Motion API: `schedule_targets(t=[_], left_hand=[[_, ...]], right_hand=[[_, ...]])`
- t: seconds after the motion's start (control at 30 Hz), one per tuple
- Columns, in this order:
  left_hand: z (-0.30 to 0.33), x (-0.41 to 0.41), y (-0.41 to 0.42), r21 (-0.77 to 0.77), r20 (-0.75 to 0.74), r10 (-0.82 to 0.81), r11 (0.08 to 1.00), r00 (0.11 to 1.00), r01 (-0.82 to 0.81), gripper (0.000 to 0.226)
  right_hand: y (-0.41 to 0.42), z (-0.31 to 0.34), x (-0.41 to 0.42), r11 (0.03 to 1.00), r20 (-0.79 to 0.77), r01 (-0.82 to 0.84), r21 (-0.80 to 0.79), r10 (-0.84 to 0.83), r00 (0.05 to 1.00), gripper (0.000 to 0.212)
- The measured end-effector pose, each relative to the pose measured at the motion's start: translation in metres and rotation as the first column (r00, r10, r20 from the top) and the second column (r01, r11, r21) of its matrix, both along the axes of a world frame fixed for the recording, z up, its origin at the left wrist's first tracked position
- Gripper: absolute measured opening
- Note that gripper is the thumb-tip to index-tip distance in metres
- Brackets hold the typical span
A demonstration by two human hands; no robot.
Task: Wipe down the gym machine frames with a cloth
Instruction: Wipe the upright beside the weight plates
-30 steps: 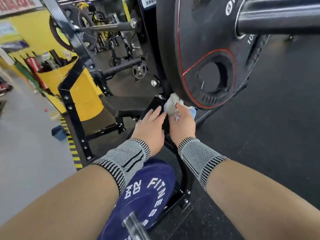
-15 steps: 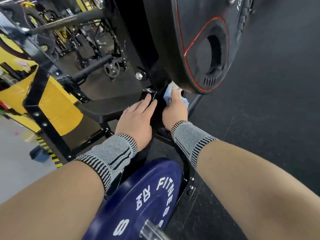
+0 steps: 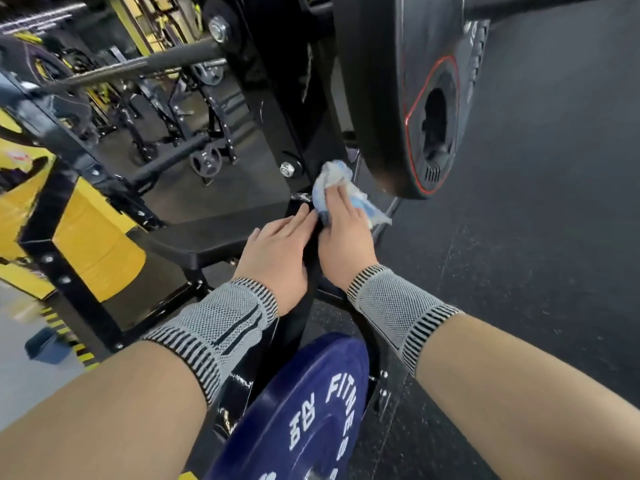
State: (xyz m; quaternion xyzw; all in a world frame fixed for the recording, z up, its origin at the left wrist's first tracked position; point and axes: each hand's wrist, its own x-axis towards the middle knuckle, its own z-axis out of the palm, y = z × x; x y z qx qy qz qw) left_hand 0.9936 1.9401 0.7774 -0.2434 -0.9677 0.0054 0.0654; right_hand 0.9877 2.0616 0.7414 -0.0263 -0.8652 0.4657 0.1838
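Note:
A crumpled white and blue cloth (image 3: 334, 181) lies against the black machine frame upright (image 3: 277, 109), just under a large black weight plate (image 3: 412, 98). My right hand (image 3: 343, 233) presses the cloth onto the frame with its fingers laid flat over it. My left hand (image 3: 277, 247) rests flat on the frame beside it, fingers straight. Both wrists wear grey knitted bands.
A blue weight plate (image 3: 308, 407) on a bar sits close below my arms. A black bench pad (image 3: 211, 237) lies to the left, with yellow-padded posts (image 3: 93, 251) and more racks behind. Dark rubber floor (image 3: 536, 237) spreads to the right.
The view has shifted, so the black plate sits higher and more edge-on. My right hand with the cloth has slid a little up the frame and more of the cloth shows; the left hand stays flat.

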Motion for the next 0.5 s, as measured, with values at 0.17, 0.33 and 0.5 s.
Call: schedule_targets(t=[0.17,0.33,0.5], left_hand=[[-0.002,0.000,0.000,-0.011,0.033,0.011,1.000,0.999,-0.010,0.081],[0.003,-0.005,-0.001,0.041,0.039,-0.035,0.999,0.999,0.033,0.078],[0.027,-0.006,-0.006,0.370,0.141,0.016,0.926,0.990,-0.068,0.056]], right_hand=[[0.001,-0.017,0.001,0.995,0.181,0.079,-0.055,-0.068,0.981,0.044],[-0.012,0.005,0.007,0.996,0.002,0.064,-0.062,-0.064,0.998,0.043],[-0.017,0.042,0.012,0.993,-0.082,0.038,-0.114,-0.048,0.995,0.041]])
